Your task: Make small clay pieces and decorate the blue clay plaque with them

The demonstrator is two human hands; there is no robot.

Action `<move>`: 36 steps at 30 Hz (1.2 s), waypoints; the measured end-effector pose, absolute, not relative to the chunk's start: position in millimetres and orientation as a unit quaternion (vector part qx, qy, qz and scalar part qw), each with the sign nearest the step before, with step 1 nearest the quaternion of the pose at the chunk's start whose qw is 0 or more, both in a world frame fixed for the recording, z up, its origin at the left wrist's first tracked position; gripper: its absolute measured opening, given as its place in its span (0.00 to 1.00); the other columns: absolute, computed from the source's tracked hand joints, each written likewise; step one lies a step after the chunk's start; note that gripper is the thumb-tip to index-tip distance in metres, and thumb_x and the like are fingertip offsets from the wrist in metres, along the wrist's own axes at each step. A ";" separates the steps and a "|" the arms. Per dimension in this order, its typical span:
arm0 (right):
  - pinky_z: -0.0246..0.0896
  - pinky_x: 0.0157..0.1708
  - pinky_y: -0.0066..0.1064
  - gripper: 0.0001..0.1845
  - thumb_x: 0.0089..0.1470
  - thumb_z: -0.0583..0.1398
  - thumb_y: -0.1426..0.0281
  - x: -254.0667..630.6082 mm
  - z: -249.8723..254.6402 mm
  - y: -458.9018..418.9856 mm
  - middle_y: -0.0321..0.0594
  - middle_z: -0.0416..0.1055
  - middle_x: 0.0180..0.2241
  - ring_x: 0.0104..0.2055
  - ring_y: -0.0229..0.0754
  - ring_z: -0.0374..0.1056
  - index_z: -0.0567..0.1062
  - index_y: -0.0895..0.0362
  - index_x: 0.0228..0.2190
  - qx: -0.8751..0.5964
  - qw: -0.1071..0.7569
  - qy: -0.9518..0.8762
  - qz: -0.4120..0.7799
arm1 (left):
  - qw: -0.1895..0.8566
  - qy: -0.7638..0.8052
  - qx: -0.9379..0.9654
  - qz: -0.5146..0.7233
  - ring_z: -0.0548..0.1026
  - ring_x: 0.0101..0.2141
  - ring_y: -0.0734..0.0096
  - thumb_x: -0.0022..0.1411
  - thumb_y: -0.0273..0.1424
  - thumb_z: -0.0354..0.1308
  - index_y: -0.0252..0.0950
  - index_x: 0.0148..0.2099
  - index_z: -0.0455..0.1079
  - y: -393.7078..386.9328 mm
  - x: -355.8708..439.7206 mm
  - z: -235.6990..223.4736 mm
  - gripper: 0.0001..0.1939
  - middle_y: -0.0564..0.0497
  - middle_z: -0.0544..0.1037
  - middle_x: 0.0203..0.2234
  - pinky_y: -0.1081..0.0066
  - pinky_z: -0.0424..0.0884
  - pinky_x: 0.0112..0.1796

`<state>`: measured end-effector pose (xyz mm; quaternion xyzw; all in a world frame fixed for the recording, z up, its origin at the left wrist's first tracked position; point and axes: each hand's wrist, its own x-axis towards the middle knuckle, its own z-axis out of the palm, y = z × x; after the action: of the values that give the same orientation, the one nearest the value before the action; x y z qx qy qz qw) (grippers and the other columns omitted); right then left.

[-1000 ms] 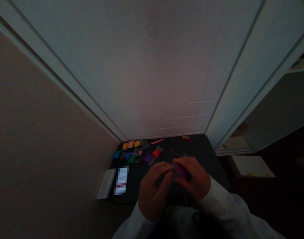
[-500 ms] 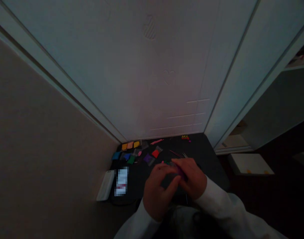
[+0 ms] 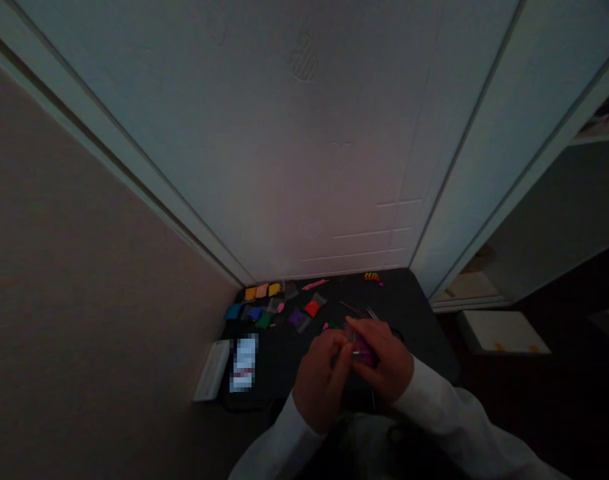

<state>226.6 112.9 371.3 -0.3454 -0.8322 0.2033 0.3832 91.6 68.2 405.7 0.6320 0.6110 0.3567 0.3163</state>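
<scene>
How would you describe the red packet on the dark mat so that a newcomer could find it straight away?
Start at the dark mat on the floor below the pale door. Colored packets lie along its far left part; beyond the two hands, right of the purple packet, lies the red packet. It is the only bright red square, apart from the orange and yellow row.

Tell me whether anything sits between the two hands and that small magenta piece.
Nothing visible does. The left hand and right hand both close directly around the magenta piece above the dark mat; the coloured packets lie farther off.
</scene>
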 end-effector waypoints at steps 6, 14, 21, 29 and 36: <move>0.55 0.48 0.40 0.34 0.43 0.59 0.65 229.7 371.3 109.0 0.48 0.62 0.48 0.50 0.46 0.58 0.55 0.57 0.52 -0.340 0.386 -0.816 0.263 | 0.306 0.627 0.596 0.397 0.71 0.33 0.73 0.56 0.33 0.50 0.36 0.33 0.65 72.8 81.1 409.3 0.06 0.52 0.73 0.29 0.73 0.65 0.36; 0.62 0.33 0.29 0.12 0.52 0.51 0.66 231.4 383.3 114.5 0.40 0.71 0.30 0.32 0.37 0.66 0.71 0.58 0.33 -0.366 0.381 -0.706 0.470 | 0.192 0.598 0.647 0.432 0.70 0.36 0.68 0.52 0.29 0.54 0.37 0.29 0.69 73.4 71.4 410.3 0.04 0.49 0.72 0.30 0.68 0.67 0.38; 0.61 0.28 0.27 0.12 0.51 0.53 0.66 230.1 373.5 121.5 0.39 0.69 0.26 0.28 0.36 0.65 0.72 0.60 0.27 -0.378 0.410 -0.699 0.448 | 0.307 0.606 0.609 0.409 0.72 0.34 0.70 0.52 0.32 0.55 0.37 0.42 0.66 75.5 72.5 396.4 0.13 0.49 0.74 0.34 0.69 0.69 0.37; 0.60 0.31 0.28 0.06 0.49 0.54 0.71 236.2 371.9 118.3 0.39 0.69 0.26 0.30 0.36 0.65 0.70 0.58 0.25 -0.300 0.390 -0.780 0.386 | 0.254 0.579 0.682 0.368 0.71 0.31 0.71 0.51 0.29 0.55 0.36 0.27 0.71 76.2 71.5 400.8 0.04 0.50 0.74 0.25 0.69 0.67 0.37; 0.61 0.31 0.28 0.07 0.50 0.53 0.70 246.1 361.5 108.7 0.38 0.69 0.25 0.30 0.37 0.66 0.70 0.56 0.25 -0.304 0.374 -0.793 0.373 | 0.245 0.552 0.717 0.348 0.69 0.31 0.71 0.52 0.29 0.55 0.36 0.27 0.70 70.4 73.3 395.5 0.05 0.51 0.74 0.24 0.68 0.64 0.37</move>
<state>246.1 108.7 361.5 -0.3039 -0.7928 0.3731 0.3741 73.3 70.4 395.5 0.7171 0.5523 0.3475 0.2449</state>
